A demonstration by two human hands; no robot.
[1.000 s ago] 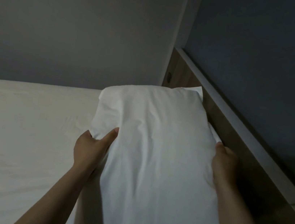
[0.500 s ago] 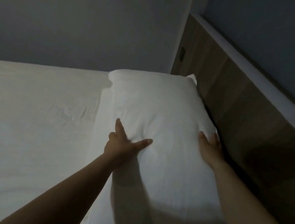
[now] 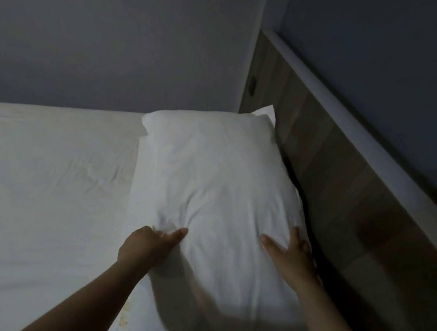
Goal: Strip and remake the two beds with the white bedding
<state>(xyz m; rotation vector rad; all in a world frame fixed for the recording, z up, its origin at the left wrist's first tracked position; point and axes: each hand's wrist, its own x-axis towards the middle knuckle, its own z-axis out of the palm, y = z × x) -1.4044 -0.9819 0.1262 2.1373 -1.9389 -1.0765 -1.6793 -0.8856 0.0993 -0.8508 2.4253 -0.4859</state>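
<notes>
Bedsheet [image 3: 39,196], white and lightly creased, covers the mattress across the left and lower field; grey wall [image 3: 117,39] behind. Wooden headboard [image 3: 347,197] with a pale top rail runs diagonally along the right side. Pillow [image 3: 218,179] in a white case lies on the sheet, its long side just beside the headboard and its far corner near the wall corner. Right hand [image 3: 293,255] rests flat on the pillow's near right part, fingers straight and spread, holding nothing. Left hand [image 3: 144,244] is at the pillow's left edge: thumb on top, other fingers blurred, curled into bunched fabric. Small yellowish stain [image 3: 124,317] marks the sheet near the left forearm.
</notes>
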